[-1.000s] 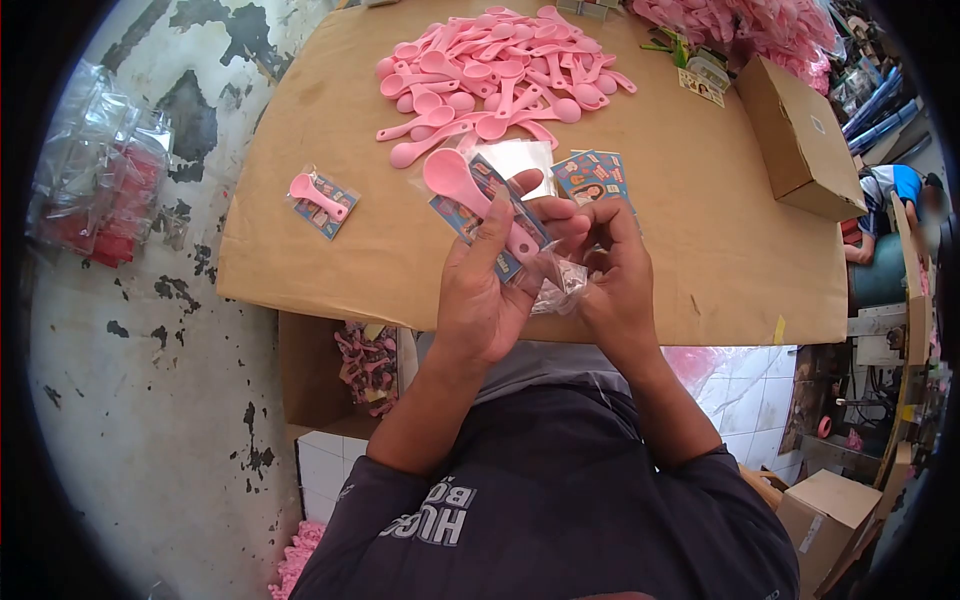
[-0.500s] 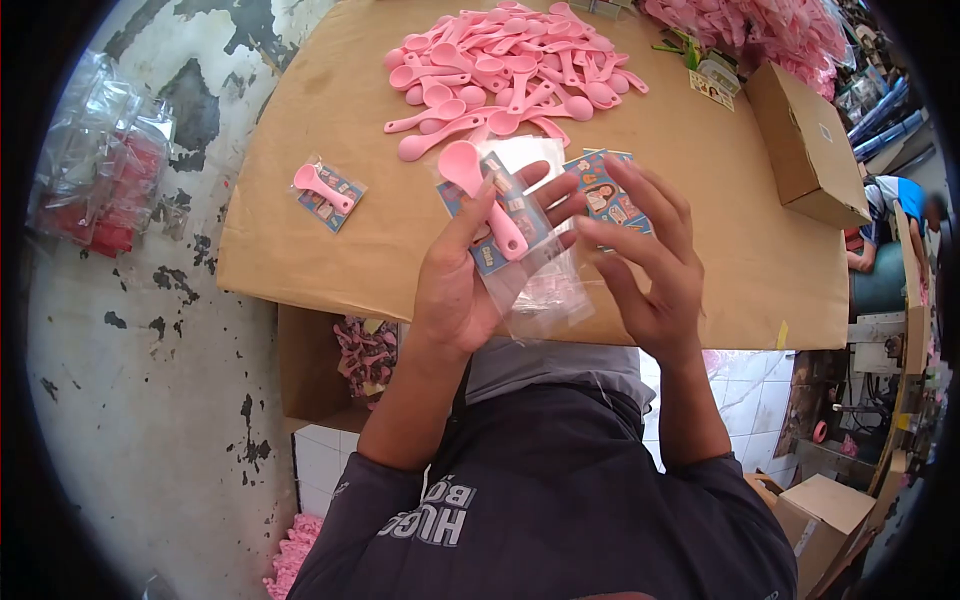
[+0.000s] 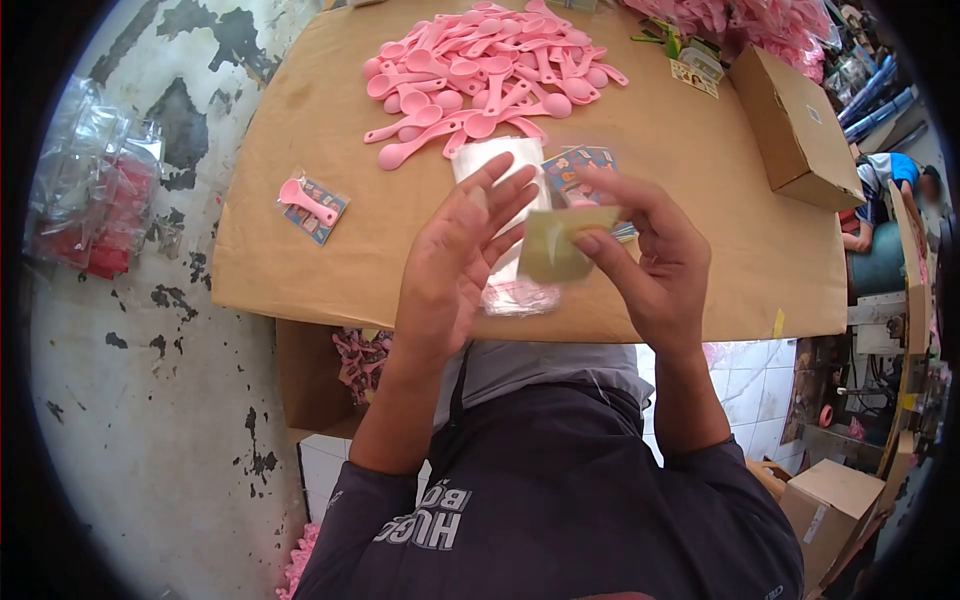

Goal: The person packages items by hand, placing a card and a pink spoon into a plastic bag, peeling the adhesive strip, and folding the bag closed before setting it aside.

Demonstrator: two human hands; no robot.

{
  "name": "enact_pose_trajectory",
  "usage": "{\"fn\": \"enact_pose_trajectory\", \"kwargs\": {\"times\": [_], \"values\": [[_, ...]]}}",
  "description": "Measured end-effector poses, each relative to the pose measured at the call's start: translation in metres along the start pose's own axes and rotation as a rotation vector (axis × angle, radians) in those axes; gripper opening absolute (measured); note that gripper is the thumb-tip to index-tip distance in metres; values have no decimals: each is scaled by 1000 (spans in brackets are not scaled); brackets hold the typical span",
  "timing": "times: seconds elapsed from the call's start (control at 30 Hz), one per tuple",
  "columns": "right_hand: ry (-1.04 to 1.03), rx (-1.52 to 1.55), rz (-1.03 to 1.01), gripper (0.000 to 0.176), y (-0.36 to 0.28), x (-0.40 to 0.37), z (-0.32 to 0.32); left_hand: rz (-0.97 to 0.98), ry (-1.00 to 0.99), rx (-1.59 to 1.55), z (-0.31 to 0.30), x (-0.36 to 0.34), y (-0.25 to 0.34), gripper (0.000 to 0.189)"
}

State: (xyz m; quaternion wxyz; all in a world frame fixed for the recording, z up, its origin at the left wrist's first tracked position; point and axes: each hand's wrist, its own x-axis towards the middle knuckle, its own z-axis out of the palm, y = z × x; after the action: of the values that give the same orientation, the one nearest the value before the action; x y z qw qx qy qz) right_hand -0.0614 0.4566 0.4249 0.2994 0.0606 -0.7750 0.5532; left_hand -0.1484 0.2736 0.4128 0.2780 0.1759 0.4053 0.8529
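Note:
My right hand (image 3: 655,255) pinches a blurred packet (image 3: 560,245) whose yellowish-green back faces me; a spoon in it cannot be made out. My left hand (image 3: 455,255) is raised just left of the packet, fingers spread, holding nothing. Beneath and between the hands lies a stack of clear plastic bags (image 3: 500,165). Blue printed cards (image 3: 600,158) rest partly behind my right hand. A bagged pink spoon with a blue card (image 3: 313,208) lies at the table's left. The heap of pink measuring spoons (image 3: 490,75) is farther back.
The brown-covered table (image 3: 350,270) spans the view. An open cardboard box (image 3: 800,130) stands at its right edge, near pink bags (image 3: 740,30) and a small clear container (image 3: 700,62). Plastic bags (image 3: 100,180) hang on the left wall. Another person (image 3: 880,180) is at far right.
The packet has passed from my left hand to my right hand and now shows its back. My left hand has opened. The view has shifted slightly.

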Motion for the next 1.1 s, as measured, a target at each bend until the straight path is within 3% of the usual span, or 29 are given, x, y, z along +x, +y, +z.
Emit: {"fn": "enact_pose_trajectory", "kwargs": {"times": [0.03, 0.1, 0.23, 0.33, 0.4, 0.43, 0.5, 0.63, 0.9, 1.1], "values": [[2, -8, 1, 41, -2, -1, 0, -3, -5, -5, 2, -1, 0, 59], [-33, 211, 265, 53, -7, -3, 4, 5, -153, 229, 7, -4, 2, 55], [-44, 330, 366, 58, -9, -7, 12, -102, 12, 301, 12, -11, 3, 47], [-13, 425, 512, 52, -12, -8, 12, -71, 70, 354, 8, -14, -3, 44], [190, -38, 201, 43, -7, -8, 17, -34, 94, 379, 17, -16, 0, 45], [193, -42, 199, 43, -6, -3, 15, 3, 116, 409, 21, -17, 2, 46], [171, -557, -311, 34, -5, 8, 10, 14, 93, 418, 22, -20, 2, 49], [173, -602, -332, 30, -11, 16, 18, 57, 36, 495, 25, -23, -3, 59], [233, -689, -468, 29, 1, 17, 19, 113, -56, 742, 20, -24, -6, 60], [239, -478, -299, 22, -3, 18, 10, 111, -91, 723, 24, -26, -4, 59]]}}
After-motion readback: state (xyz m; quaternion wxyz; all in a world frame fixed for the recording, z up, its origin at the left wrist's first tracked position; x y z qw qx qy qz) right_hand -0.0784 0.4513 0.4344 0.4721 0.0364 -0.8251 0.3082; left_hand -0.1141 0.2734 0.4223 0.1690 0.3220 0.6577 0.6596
